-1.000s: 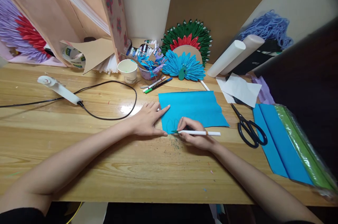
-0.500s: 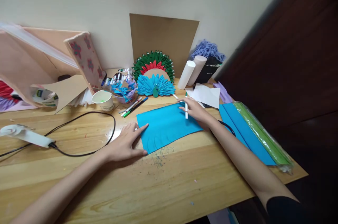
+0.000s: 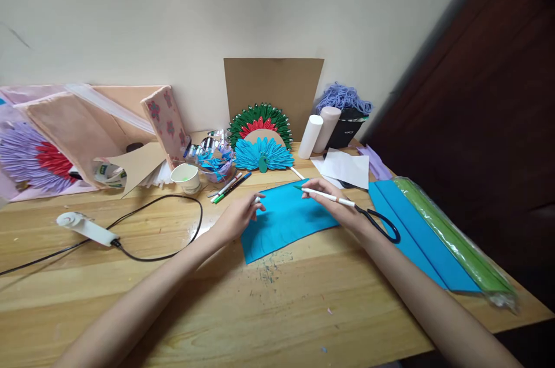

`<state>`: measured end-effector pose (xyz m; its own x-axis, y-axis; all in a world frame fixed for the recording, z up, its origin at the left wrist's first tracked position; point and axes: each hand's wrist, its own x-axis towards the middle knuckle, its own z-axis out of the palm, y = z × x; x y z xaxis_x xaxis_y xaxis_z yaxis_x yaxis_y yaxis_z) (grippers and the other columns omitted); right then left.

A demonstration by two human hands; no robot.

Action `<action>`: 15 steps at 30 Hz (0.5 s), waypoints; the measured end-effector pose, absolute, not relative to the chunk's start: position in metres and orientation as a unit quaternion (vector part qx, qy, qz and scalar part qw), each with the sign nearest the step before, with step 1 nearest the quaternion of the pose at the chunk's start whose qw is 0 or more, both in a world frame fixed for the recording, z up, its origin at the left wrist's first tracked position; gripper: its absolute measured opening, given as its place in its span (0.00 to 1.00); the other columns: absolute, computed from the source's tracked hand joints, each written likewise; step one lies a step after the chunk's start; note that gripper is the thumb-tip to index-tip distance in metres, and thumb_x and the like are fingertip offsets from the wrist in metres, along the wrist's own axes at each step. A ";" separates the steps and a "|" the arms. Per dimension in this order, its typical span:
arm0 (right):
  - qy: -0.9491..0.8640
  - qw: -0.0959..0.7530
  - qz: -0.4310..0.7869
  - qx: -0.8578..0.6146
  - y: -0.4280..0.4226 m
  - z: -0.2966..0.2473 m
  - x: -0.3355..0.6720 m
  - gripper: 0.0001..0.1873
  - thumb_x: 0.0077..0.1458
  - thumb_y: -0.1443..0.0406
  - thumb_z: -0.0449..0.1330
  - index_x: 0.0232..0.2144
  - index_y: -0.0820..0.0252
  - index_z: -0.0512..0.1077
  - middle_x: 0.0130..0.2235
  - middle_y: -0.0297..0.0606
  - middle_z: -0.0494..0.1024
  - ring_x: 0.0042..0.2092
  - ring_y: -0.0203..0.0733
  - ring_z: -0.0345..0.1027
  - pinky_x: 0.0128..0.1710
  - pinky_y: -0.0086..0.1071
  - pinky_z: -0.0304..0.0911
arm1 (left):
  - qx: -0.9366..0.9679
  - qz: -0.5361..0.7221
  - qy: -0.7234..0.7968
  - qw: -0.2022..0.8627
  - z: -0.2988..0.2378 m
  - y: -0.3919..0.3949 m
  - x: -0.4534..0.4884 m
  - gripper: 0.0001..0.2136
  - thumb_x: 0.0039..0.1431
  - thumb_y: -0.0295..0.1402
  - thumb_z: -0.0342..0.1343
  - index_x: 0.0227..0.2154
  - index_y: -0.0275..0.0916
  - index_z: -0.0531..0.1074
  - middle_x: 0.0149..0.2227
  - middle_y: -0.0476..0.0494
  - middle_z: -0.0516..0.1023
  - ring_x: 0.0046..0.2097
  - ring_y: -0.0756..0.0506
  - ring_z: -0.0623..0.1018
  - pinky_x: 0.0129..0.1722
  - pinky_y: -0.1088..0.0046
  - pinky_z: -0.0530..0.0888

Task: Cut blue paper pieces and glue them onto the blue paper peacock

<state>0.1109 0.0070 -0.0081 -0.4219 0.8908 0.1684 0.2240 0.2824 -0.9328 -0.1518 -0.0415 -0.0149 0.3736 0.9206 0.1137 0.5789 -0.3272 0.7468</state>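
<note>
A white marker [image 3: 333, 197] with a dark green tip is held in my right hand [image 3: 336, 206], its tip pointing left over a blue paper sheet [image 3: 281, 223]. Faint dark curved strokes show on the sheet's lower left part. My left hand [image 3: 240, 216] is over the sheet's left edge, fingers curled around a small white piece that looks like a marker cap [image 3: 257, 200]. Black scissor handles [image 3: 384, 226] show just right of my right wrist; their blades are hidden.
Behind the sheet stand a blue paper fan shape [image 3: 263, 154] and a cardboard panel [image 3: 275, 82]. A paper cup [image 3: 185, 178] and several markers [image 3: 232, 187] lie to the left, with a corded glue gun [image 3: 89, 230]. Wrapped green paper [image 3: 451, 241] lies at right.
My left hand has lifted from its spread pose on the sheet, its fingers now curled. The marker in my right hand has swung from upright to nearly level, tip to the left. The view has shifted.
</note>
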 end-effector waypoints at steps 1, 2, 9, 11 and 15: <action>-0.706 0.373 0.442 -0.408 0.008 -0.011 0.120 0.13 0.55 0.57 0.55 0.40 0.58 0.67 0.38 0.39 0.74 0.43 0.44 0.69 0.43 0.39 0.63 | 0.776 0.256 0.488 0.306 -0.012 -0.041 -0.146 0.15 0.64 0.37 0.39 0.44 0.36 0.66 0.40 0.41 0.76 0.31 0.49 0.74 0.36 0.70 0.71; -0.704 0.370 0.432 -0.425 0.009 -0.014 0.129 0.14 0.55 0.56 0.54 0.40 0.58 0.67 0.39 0.40 0.75 0.44 0.45 0.69 0.44 0.39 0.63 | 0.788 0.239 0.486 0.294 -0.010 -0.040 -0.139 0.15 0.64 0.37 0.38 0.42 0.36 0.68 0.41 0.41 0.76 0.34 0.48 0.75 0.38 0.69 0.71; -0.686 0.320 0.466 -0.458 -0.020 -0.035 0.163 0.16 0.57 0.54 0.52 0.43 0.57 0.67 0.41 0.40 0.76 0.47 0.45 0.68 0.50 0.42 0.59 | 0.880 0.146 0.394 0.220 -0.016 -0.040 -0.090 0.16 0.65 0.38 0.40 0.46 0.39 0.69 0.48 0.41 0.74 0.50 0.45 0.72 0.48 0.68 0.68; -0.658 0.358 0.496 -0.438 -0.023 -0.038 0.166 0.16 0.58 0.54 0.51 0.43 0.57 0.66 0.41 0.40 0.75 0.47 0.43 0.68 0.50 0.40 0.60 | 0.893 0.140 0.370 0.214 -0.020 -0.037 -0.076 0.17 0.65 0.38 0.40 0.47 0.38 0.69 0.49 0.40 0.73 0.51 0.44 0.71 0.50 0.68 0.68; -0.624 0.401 0.481 -0.467 -0.014 -0.045 0.174 0.14 0.55 0.55 0.53 0.36 0.59 0.69 0.35 0.36 0.75 0.38 0.39 0.70 0.40 0.34 0.64 | 0.914 0.131 0.324 0.206 -0.030 -0.028 -0.054 0.18 0.64 0.38 0.41 0.51 0.40 0.68 0.56 0.39 0.67 0.57 0.43 0.67 0.54 0.65 0.65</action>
<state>0.1742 -0.0142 -0.0449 -0.2414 0.9691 0.0508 0.1971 0.1002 -0.9753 -0.0536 -0.0285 -0.0299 0.7564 0.6455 0.1055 0.5381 -0.7058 0.4607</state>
